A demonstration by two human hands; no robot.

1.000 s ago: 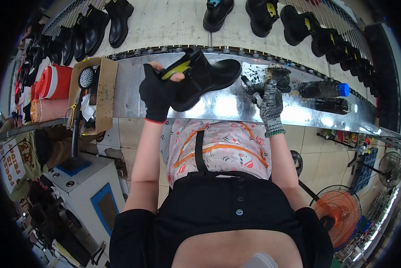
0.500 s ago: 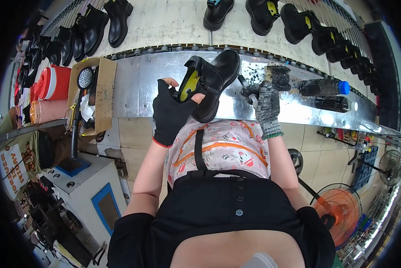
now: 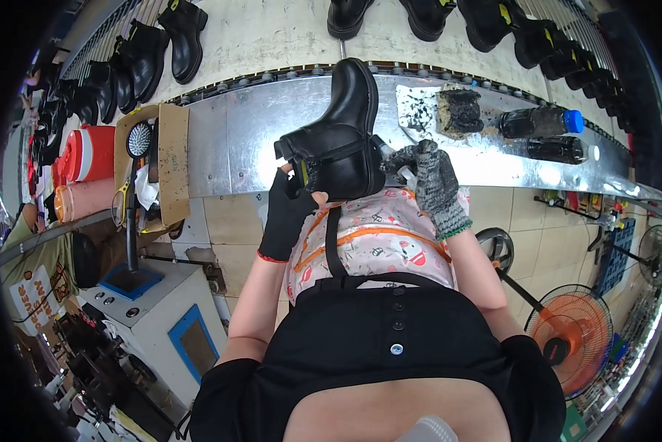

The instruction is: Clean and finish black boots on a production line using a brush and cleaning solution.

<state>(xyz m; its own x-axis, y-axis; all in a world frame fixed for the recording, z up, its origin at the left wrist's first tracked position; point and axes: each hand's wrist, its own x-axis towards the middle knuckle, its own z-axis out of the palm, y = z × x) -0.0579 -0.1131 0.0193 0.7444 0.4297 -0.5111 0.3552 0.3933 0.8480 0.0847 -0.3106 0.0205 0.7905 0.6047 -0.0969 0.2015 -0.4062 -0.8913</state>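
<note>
From where I stand, nearest is the person's black top (image 3: 346,324), then a pale printed apron (image 3: 382,247) with orange trim. Past it come both hands. The left hand (image 3: 288,210), in a black glove with bare fingertips, has its thumb and fingers closed over the top edge of a black boot (image 3: 342,140). That boot is held at the near edge of the shiny metal bench (image 3: 250,136), its toe pointing away and its heel toward the right hand (image 3: 436,180). In a grey knitted glove, that hand is curled round a small dark-tipped brush (image 3: 384,151), the tip right at the boot's heel; I can't tell if they touch. On the bench to the right, a blackened block (image 3: 460,114) sits on a stained white sheet (image 3: 410,110), near two dark bottles (image 3: 526,123) lying on their sides. Over to the left stands a cardboard box (image 3: 173,166) with a round-headed hairbrush (image 3: 139,140), beside a red jug (image 3: 93,153). Farthest off, more black boots (image 3: 186,40) line both sides of a pale conveyor belt (image 3: 272,37)
</note>
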